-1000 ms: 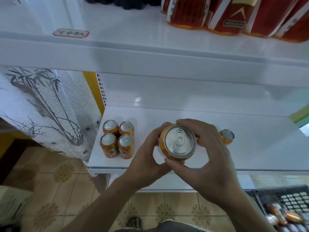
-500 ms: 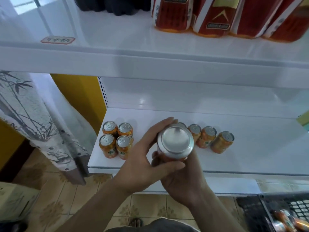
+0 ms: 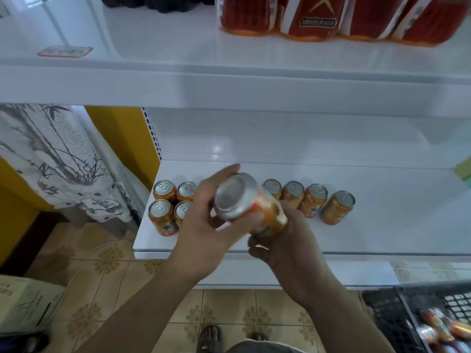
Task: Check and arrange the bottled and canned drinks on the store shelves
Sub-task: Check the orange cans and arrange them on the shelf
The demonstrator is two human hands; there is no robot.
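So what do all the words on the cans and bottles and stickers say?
No text here reads clearly.
shelf tag: some writing, too blurred to read.
red bottles: dark label band with lettering, too blurred to read.
standing orange cans: print too small to read.
held can: print smeared by motion blur.
cardboard box: faint marks, unreadable.

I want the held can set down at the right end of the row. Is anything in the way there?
Nothing visible is in the way. The shelf right of the end can is bare, and only open air lies between it and the can held by the left hand and right hand.
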